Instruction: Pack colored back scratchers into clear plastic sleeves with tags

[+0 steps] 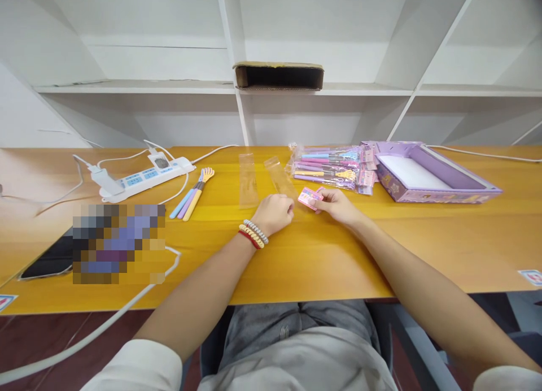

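My right hand (337, 206) pinches a small pink printed card (310, 198) between thumb and fingers, just above the table. Close to its left is my left hand (274, 213), with fingers curled in; whatever they may hold is hidden. A clear plastic sleeve (279, 176) runs down behind the left hand toward the card. Beside it another clear sleeve (248, 182) lies flat. Farther left, several pastel-handled sticks with hand-shaped ends (193, 196) lie bunched together in blue, purple and yellow. Beyond my right hand is a pile of bagged sticks with pink cards (332, 166).
An open purple box (440, 194) stands at the right. On the left are a white power strip (144, 179) with plugs and cables, a dark flat device (48, 255) and a pixelated patch. White shelves rise behind the table, with a cardboard box (278, 76) on one.
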The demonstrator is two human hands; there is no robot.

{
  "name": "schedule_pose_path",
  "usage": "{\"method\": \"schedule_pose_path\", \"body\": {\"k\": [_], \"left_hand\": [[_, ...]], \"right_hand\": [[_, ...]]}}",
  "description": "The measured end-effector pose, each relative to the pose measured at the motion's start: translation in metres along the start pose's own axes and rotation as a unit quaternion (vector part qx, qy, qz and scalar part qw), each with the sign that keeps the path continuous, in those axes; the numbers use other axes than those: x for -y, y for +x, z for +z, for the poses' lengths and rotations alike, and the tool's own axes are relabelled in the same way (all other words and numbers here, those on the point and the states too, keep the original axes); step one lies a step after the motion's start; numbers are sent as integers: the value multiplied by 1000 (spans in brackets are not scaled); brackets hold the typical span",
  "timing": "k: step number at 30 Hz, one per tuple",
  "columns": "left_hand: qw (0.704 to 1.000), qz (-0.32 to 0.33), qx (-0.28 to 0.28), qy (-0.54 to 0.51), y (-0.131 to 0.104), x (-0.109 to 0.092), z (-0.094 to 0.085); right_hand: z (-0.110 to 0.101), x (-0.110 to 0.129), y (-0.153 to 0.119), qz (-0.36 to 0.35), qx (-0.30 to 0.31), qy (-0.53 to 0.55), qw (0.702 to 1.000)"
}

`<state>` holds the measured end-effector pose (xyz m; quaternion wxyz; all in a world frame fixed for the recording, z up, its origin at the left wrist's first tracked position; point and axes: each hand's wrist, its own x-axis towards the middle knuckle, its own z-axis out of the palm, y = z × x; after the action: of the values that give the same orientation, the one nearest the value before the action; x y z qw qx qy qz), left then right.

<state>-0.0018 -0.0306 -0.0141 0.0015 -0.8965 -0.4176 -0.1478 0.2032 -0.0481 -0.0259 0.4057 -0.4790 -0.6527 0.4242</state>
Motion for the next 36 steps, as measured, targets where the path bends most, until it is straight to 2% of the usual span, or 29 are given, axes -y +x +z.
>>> {"method": "schedule_pose_path", "body": {"k": [2,5,7,9,13,15,19,22,31,36], "left_hand": [[999,33,22,-15,-2,-4,-1],[989,124,47,-62,-5,-10,-2],[979,173,55,-89,-8,-14,-3],[973,193,62,-109,-10,-19,-3],[970,189,78,-131,-13,-24,-5],[974,178,63,-122,-12,-24,-5],[979,172,6,-105,-9,-20,-5],[980,169,-13,-101,-7,-16,-3],[986,140,-8,-91,-5,-10,-1],[986,134,-14,-96,-4,-7,-2]], "right_hand": [[-1,-2,0,5,0,-12,1000],[-2,-5,1,5,-15,-26,1000],[-5,-6,3,2,-39,-39,998],[-8,-9,5,-2,-75,-51,996],[-20,-16,9,4,-158,-124,980],[-25,-19,8,11,-184,-182,966],[-30,-21,8,20,-176,-252,951],[-29,-21,8,30,-170,-266,948],[-29,-21,9,67,-187,-277,940],[-29,-23,10,60,-198,-307,929]]}}
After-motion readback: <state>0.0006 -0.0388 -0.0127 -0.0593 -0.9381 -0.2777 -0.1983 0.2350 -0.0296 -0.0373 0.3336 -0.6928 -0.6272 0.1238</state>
